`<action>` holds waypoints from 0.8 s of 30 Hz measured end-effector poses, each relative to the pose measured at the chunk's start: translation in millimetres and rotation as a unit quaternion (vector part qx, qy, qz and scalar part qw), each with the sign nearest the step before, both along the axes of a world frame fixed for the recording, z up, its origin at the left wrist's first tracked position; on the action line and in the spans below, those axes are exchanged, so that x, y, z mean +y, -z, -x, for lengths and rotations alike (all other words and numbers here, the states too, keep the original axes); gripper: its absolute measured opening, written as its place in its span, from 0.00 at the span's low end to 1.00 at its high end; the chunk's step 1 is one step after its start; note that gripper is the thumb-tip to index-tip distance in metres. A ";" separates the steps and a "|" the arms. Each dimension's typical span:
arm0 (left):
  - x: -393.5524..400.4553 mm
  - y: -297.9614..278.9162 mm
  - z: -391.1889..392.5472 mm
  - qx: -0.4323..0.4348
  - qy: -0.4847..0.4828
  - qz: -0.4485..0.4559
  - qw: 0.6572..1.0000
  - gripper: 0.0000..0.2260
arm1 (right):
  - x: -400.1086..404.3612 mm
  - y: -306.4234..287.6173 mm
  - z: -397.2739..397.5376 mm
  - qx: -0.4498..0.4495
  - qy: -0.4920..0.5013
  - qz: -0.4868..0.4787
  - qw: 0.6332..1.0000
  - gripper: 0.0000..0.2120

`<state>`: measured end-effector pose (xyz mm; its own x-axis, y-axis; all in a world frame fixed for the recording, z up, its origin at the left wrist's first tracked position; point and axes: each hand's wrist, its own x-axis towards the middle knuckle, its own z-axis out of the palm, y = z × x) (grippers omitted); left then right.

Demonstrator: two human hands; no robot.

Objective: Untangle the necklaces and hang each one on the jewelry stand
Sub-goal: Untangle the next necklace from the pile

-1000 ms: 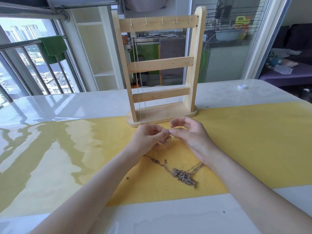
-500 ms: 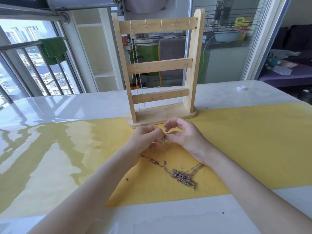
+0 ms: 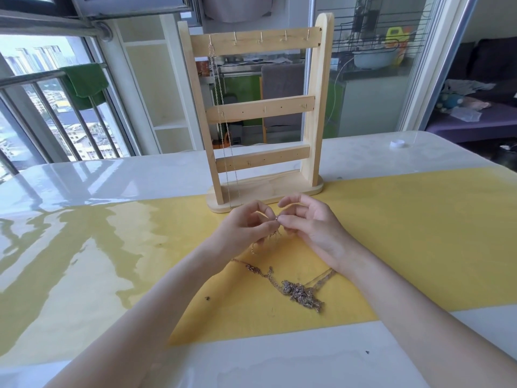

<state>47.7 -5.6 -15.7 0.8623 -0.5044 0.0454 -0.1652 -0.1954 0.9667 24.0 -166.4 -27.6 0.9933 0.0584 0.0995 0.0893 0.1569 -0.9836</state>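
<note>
A wooden jewelry stand (image 3: 260,113) with three hook rails stands at the back of the yellow mat (image 3: 391,233). One thin chain necklace (image 3: 223,127) hangs from the top rail's leftmost hook down to the base. In front of the stand, my left hand (image 3: 246,228) and my right hand (image 3: 310,225) meet fingertip to fingertip, both pinching a small clasp of a thin gold necklace (image 3: 275,218); its chain dangles below my left hand. A tangled clump of necklaces (image 3: 300,294) lies on the mat beneath my right wrist.
The mat lies under a glossy clear cover on a white table (image 3: 112,175). A small white cap (image 3: 397,143) sits at the far right edge. A window railing with a green cloth (image 3: 84,82) is behind on the left.
My hands have stayed joined at the clasp, with small shifts of the fingers. The view has tilted slightly. The clump and the hung chain have not moved.
</note>
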 end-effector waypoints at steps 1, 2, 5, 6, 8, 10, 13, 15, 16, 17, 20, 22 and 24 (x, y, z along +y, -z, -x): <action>0.5 -0.3 -1.2 -0.008 0.004 -0.006 1.000 0.04 | -0.4 -0.5 -0.1 0.009 -0.005 -0.024 1.000 0.11; 1.0 -0.7 -2.6 -0.019 0.006 -0.015 1.000 0.05 | -1.0 -1.1 -0.3 0.018 -0.009 -0.046 0.999 0.11; 2.0 -1.8 -7.3 -0.089 0.009 -0.076 0.993 0.06 | -1.7 -2.8 -0.1 0.037 -0.010 -0.077 0.996 0.12; 2.1 -1.8 -8.4 -0.116 0.010 -0.101 0.988 0.07 | -2.1 -2.9 0.0 0.040 -0.008 -0.078 0.996 0.12; 2.3 -2.7 -8.4 -0.147 0.014 -0.133 0.980 0.08 | -2.5 -2.8 0.4 0.046 -0.004 -0.082 0.996 0.12; 3.0 -4.8 -6.7 -0.159 0.023 -0.140 0.977 0.08 | -2.4 -3.4 0.4 0.051 -0.003 -0.099 0.994 0.12; 4.1 -8.4 -3.5 -0.129 0.027 -0.113 0.985 0.07 | -2.1 -4.0 -0.7 0.055 -0.008 -0.122 0.991 0.10; 5.3 -10.3 -1.0 -0.072 0.022 -0.069 0.995 0.07 | -1.2 -4.2 -1.1 0.054 -0.018 -0.119 0.991 0.09; 5.6 -10.6 0.1 -0.030 0.018 -0.035 0.999 0.07 | -0.6 -4.3 -0.8 0.051 -0.024 -0.110 0.992 0.09; 5.6 -10.8 1.0 0.018 0.013 0.003 1.000 0.07 | 0.2 -4.0 -0.5 0.045 -0.030 -0.094 0.994 0.08; 3.4 -9.6 3.2 0.090 -0.012 0.071 0.993 0.07 | 2.5 -1.5 0.7 0.009 -0.033 0.013 0.999 0.08; 0.7 -7.8 3.6 0.075 -0.023 0.055 0.995 0.07 | 5.0 0.0 0.7 -0.016 -0.012 0.104 0.994 0.09; 0.1 -7.1 4.5 0.063 -0.029 0.030 0.997 0.07 | 7.3 1.7 0.1 -0.033 0.030 0.174 0.984 0.10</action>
